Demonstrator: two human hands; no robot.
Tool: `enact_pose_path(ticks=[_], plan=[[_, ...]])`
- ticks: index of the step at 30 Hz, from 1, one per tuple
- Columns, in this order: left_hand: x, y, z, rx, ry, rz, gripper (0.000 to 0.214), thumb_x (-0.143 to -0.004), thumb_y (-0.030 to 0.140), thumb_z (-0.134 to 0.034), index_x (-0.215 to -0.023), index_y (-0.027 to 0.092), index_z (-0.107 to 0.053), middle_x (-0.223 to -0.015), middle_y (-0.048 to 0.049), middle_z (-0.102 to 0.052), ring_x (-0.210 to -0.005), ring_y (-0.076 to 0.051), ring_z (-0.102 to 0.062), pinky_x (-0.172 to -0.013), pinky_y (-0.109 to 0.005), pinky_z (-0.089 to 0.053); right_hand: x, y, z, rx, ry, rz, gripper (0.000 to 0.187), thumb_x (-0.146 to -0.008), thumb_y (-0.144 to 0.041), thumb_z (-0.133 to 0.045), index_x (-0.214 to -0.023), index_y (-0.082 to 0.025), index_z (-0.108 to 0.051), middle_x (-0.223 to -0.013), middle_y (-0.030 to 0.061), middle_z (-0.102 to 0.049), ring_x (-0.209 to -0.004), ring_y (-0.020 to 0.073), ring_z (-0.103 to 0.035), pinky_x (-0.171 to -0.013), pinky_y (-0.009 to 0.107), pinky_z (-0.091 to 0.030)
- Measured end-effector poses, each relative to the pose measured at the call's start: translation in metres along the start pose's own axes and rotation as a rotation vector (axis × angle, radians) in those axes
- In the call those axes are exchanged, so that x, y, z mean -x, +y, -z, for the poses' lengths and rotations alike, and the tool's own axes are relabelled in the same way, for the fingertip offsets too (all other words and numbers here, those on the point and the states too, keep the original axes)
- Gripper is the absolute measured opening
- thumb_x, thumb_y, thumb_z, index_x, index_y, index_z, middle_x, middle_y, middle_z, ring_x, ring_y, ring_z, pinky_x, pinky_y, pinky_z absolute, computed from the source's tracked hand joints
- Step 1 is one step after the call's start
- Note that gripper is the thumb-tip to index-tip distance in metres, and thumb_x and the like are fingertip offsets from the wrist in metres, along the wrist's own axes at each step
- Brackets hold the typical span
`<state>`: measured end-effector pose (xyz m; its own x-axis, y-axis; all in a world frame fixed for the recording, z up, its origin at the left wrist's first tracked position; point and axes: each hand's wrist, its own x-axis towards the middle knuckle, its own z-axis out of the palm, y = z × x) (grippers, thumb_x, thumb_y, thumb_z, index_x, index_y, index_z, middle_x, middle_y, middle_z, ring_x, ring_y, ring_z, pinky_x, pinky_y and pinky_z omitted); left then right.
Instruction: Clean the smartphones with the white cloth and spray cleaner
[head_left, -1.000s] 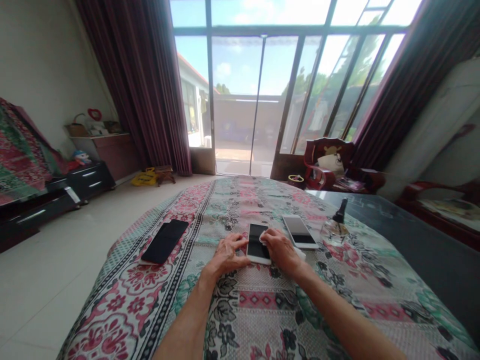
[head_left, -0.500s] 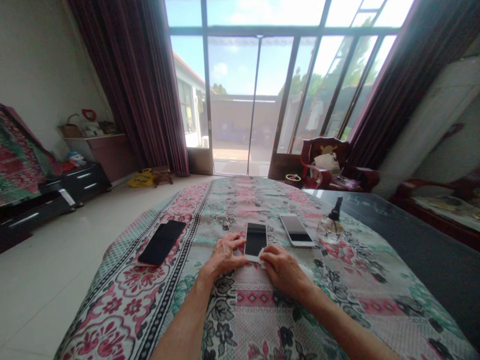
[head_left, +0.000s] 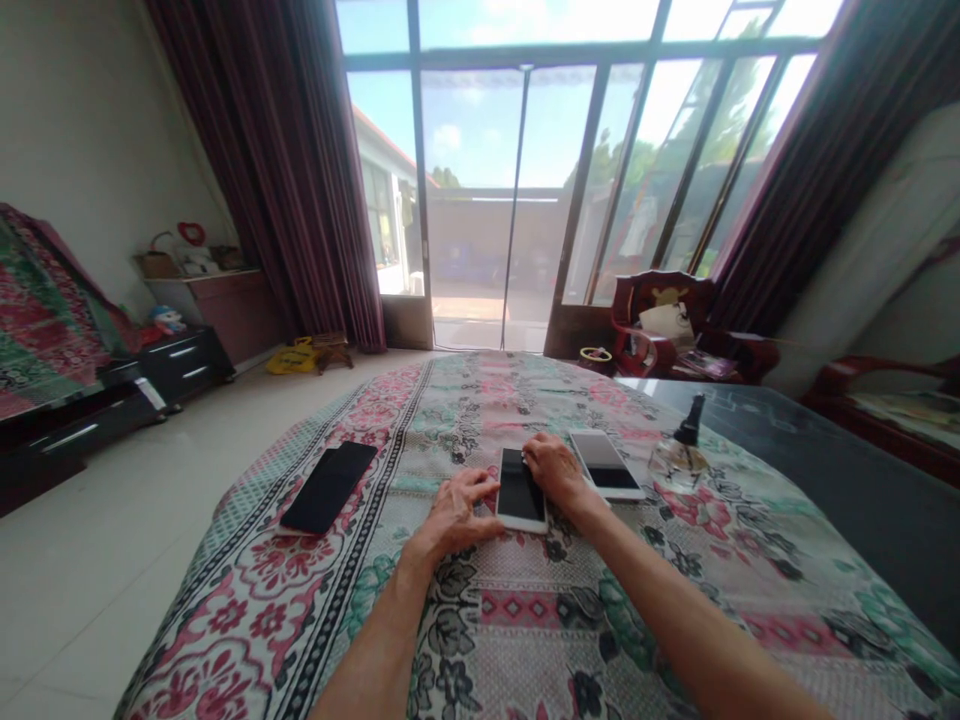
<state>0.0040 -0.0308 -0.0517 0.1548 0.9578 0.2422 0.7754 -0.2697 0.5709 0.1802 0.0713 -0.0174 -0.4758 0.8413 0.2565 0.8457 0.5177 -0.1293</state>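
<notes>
A white-framed smartphone (head_left: 519,492) with a dark screen lies face up on the patterned tablecloth (head_left: 517,570). My left hand (head_left: 461,508) rests at its left edge, thumb and fingers apart and touching the side. Over the phone's upper right part is my right hand (head_left: 559,468), its fingers pinched on a small white wipe (head_left: 526,457), mostly hidden. To the right lies a second white smartphone (head_left: 606,465), partly behind my right hand. A black smartphone (head_left: 330,490) sits on the left. Farther right stands a clear spray bottle (head_left: 681,455) with a black nozzle.
A dark tabletop (head_left: 765,425) adjoins the cloth-covered table on the right. Beyond it is a red wooden chair (head_left: 660,320) with things on it. Glass doors (head_left: 480,240) stand ahead, and a low black cabinet (head_left: 180,365) is on the left.
My right hand has moved up along the phone, from its lower right corner to its upper right part. My left hand stays at the left edge. The view has shifted slightly.
</notes>
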Motion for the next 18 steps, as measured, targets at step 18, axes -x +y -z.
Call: enact_pose_path(ticks=[18], plan=[[0.001,-0.002,-0.003,0.021,0.023,-0.01,0.054,-0.064,0.034,-0.077,-0.116,0.025,-0.067,-0.128,-0.0054,-0.058,-0.12,-0.025,-0.051,-0.104,-0.036,-0.039,0.085,-0.017,0.0,-0.323,0.043,0.435,0.028,-0.087,-0.009,-0.046,-0.102,-0.019,-0.067,-0.107,0.0075,-0.065,-0.1,0.0193,-0.054,-0.09,0.031,-0.043]])
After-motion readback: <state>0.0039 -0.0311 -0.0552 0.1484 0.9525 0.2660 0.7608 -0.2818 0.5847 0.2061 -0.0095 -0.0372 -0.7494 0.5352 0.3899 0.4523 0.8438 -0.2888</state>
